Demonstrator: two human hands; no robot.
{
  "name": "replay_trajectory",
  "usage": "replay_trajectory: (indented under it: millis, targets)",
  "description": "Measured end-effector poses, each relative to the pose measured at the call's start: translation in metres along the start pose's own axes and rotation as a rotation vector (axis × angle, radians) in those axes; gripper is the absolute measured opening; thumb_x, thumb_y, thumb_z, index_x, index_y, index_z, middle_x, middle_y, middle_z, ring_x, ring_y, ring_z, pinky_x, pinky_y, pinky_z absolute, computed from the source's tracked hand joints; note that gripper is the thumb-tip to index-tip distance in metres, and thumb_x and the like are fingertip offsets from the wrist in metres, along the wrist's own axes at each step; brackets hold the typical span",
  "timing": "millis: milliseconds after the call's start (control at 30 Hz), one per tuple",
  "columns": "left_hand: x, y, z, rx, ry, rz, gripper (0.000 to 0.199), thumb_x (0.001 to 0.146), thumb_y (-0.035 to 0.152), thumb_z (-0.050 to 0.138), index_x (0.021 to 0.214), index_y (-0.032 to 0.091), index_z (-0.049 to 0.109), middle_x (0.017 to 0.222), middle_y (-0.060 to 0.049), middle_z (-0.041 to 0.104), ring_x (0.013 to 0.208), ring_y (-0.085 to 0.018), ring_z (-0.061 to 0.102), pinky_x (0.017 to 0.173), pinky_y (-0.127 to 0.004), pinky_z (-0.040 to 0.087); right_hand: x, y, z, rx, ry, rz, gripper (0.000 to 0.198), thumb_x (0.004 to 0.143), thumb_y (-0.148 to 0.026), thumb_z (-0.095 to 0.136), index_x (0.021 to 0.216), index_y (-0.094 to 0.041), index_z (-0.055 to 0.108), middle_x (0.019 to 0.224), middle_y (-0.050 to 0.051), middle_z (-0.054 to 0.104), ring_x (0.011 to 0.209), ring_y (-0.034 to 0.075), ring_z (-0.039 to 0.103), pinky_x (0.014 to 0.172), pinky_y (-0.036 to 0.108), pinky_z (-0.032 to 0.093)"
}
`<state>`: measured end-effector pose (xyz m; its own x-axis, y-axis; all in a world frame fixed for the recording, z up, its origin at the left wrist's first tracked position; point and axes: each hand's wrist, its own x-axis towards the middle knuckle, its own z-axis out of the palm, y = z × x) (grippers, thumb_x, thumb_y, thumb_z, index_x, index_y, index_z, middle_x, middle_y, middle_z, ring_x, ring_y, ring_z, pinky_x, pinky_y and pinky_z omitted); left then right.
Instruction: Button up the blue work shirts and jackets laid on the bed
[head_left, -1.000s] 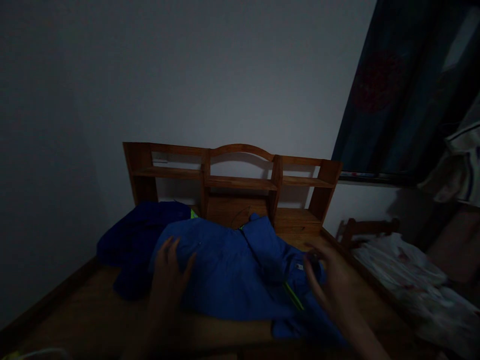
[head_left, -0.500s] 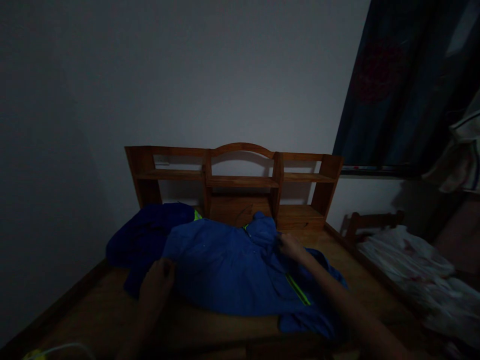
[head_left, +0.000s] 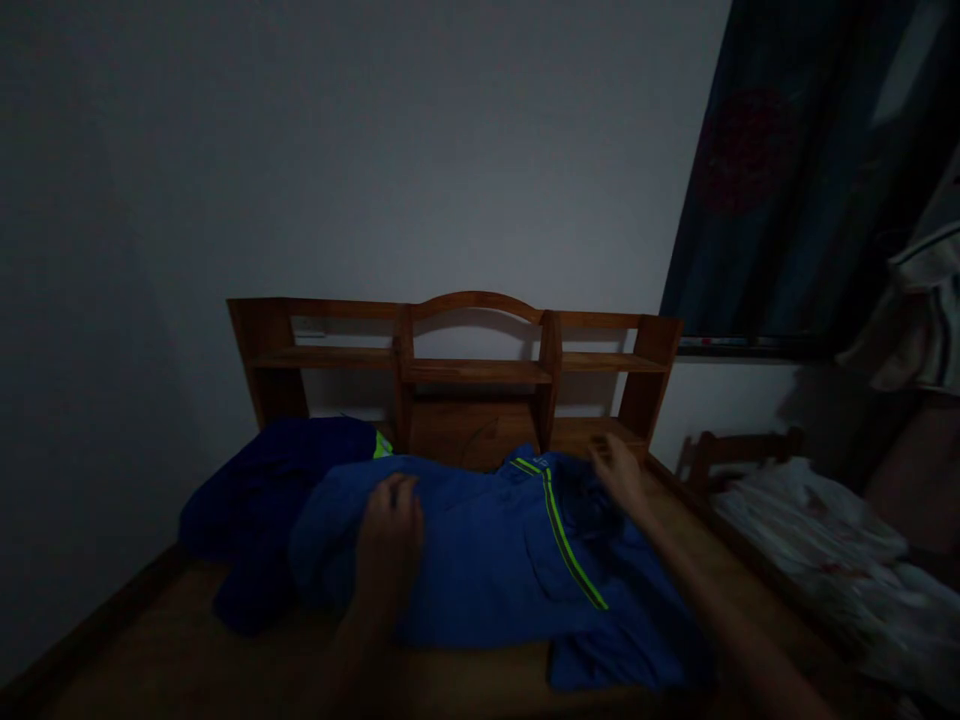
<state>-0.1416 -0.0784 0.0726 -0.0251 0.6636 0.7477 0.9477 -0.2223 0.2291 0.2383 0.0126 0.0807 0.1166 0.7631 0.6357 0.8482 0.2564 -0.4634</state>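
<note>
A blue work jacket (head_left: 480,560) with yellow-green reflective strips is spread across the wooden desk. Its chest pocket and strip show, and the sleeve on the right hangs toward the near edge. My left hand (head_left: 390,540) is over the jacket's left part, fingers loosely bent and slightly apart, with no cloth visibly gripped. Just above the bunched dark upper right part of the jacket, my right hand (head_left: 619,475) is raised with its fingers apart. A darker blue garment (head_left: 262,500) lies heaped at the left, partly touching the jacket.
Behind the clothes stands a wooden shelf unit (head_left: 480,370) against the white wall. White plastic bags (head_left: 817,530) lie at the right, by a wooden chair back (head_left: 742,448). Dark curtains (head_left: 757,170) and hanging clothes (head_left: 922,310) are at the upper right.
The jacket's upper part has been laid flatter, showing more of the reflective strip and the pocket. My left hand moved right over the cloth; my right hand let go and moved right and up.
</note>
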Motion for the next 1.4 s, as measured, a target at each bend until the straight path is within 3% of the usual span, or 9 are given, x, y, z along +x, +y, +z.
replay_trajectory:
  millis: [100,200,300,400,600,800,1000,1233,1400]
  targets:
    - [0.014,0.067,0.045,-0.308,-0.186,0.226,0.028,0.089,0.022,0.038,0.113,0.022,0.05,0.11,-0.008,0.052,0.105,-0.022,0.05,0.093,-0.038,0.042,-0.01,-0.007,0.028,0.121,-0.19,-0.049,0.024,0.076,-0.024,0.052,0.097,-0.02,0.061,0.098,0.006,0.063,0.091,0.019,0.058,0.087,0.03,0.043]
    - [0.016,0.107,0.108,-0.538,-0.335,0.294,0.03,0.084,0.027,0.05,0.113,0.021,0.053,0.113,-0.008,0.053,0.108,-0.022,0.049,0.096,-0.04,0.04,-0.019,0.003,0.052,0.24,-0.311,-0.028,0.021,0.07,-0.021,0.055,0.09,-0.019,0.063,0.09,0.005,0.065,0.085,0.019,0.059,0.082,0.029,0.044]
    - [0.009,0.113,0.161,-0.684,-0.416,0.194,0.03,0.08,0.028,0.057,0.108,0.02,0.057,0.104,-0.007,0.057,0.102,-0.021,0.053,0.091,-0.038,0.043,-0.029,0.024,0.066,0.365,-0.368,0.009,0.021,0.076,-0.026,0.048,0.088,-0.016,0.063,0.088,0.006,0.065,0.083,0.019,0.059,0.077,0.029,0.046]
    - [0.002,0.106,0.189,-0.759,-0.43,0.09,0.022,0.077,0.028,0.059,0.097,0.02,0.063,0.089,-0.005,0.059,0.089,-0.02,0.056,0.082,-0.035,0.044,-0.033,0.041,0.07,0.46,-0.42,0.014,0.023,0.077,-0.028,0.048,0.089,-0.015,0.062,0.086,0.006,0.064,0.08,0.018,0.059,0.071,0.028,0.046]
    - [0.003,0.103,0.192,-0.908,-0.41,-0.009,0.021,0.071,0.024,0.064,0.091,0.021,0.062,0.082,-0.002,0.058,0.077,-0.017,0.053,0.071,-0.029,0.042,-0.032,0.044,0.064,0.529,-0.55,-0.017,0.022,0.068,-0.017,0.055,0.089,-0.018,0.061,0.082,0.001,0.062,0.074,0.015,0.056,0.065,0.023,0.043]
    - [0.007,0.108,0.181,-0.942,-0.393,0.005,0.021,0.076,0.025,0.061,0.096,0.024,0.066,0.092,-0.004,0.06,0.086,-0.019,0.055,0.077,-0.03,0.044,-0.035,0.033,0.061,0.433,-0.443,-0.03,0.011,0.074,-0.021,0.054,0.082,-0.019,0.061,0.079,0.0,0.062,0.075,0.016,0.057,0.068,0.025,0.041]
    - [0.006,0.112,0.174,-1.014,-0.327,0.027,0.026,0.08,0.029,0.059,0.106,0.025,0.064,0.107,-0.005,0.059,0.102,-0.019,0.053,0.092,-0.032,0.041,-0.033,0.023,0.055,0.632,-0.406,-0.012,0.019,0.081,-0.033,0.055,0.09,-0.018,0.063,0.088,0.002,0.064,0.087,0.018,0.057,0.08,0.028,0.042]
    - [0.004,0.116,0.173,-0.996,-0.317,-0.024,0.021,0.076,0.035,0.063,0.092,0.021,0.066,0.091,-0.004,0.058,0.085,-0.018,0.054,0.077,-0.029,0.043,-0.032,0.027,0.055,0.736,-0.528,0.102,0.03,0.073,-0.04,0.065,0.091,-0.017,0.065,0.088,0.002,0.063,0.084,0.018,0.056,0.077,0.028,0.042]
    - [0.001,0.115,0.184,-1.038,-0.428,-0.1,0.024,0.071,0.039,0.067,0.083,0.019,0.066,0.077,-0.002,0.058,0.075,-0.016,0.053,0.069,-0.027,0.041,-0.033,0.028,0.061,0.754,-0.573,0.097,0.027,0.07,-0.036,0.067,0.089,-0.018,0.066,0.086,0.001,0.063,0.082,0.017,0.056,0.076,0.028,0.041]
